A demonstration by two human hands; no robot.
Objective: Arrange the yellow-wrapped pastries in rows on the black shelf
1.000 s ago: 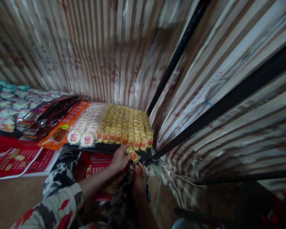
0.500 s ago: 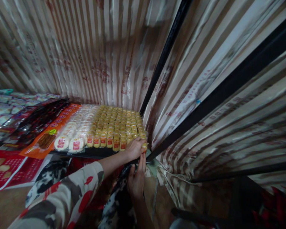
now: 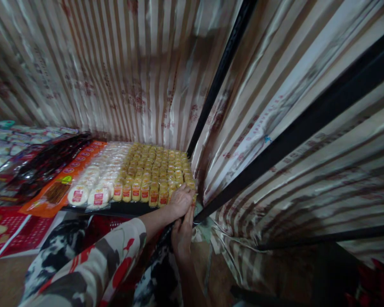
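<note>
Rows of small yellow wrapped cakes (image 3: 153,170) with red labels stand packed together on a dark shelf (image 3: 128,208). At the front right corner of these rows, my left hand (image 3: 181,201) curls its fingers over a yellow wrapped cake (image 3: 194,198), of which only a sliver shows. Just below is my right hand (image 3: 183,236), its fingers stretched upward and together, the tips touching the cake or my left fingers. Most of the held cake is hidden behind my hands.
Left of the yellow cakes stand white round wrapped pastries (image 3: 98,198), an orange packet (image 3: 59,192) and dark glossy packets (image 3: 48,164). A red basket (image 3: 16,234) sits below. Striped curtain (image 3: 141,64) and black poles (image 3: 217,85) enclose the back and right.
My left hand has moved slightly down over the corner cake, which now shows less. My right fingers have come closer to the left hand. The view has shifted slightly.
</note>
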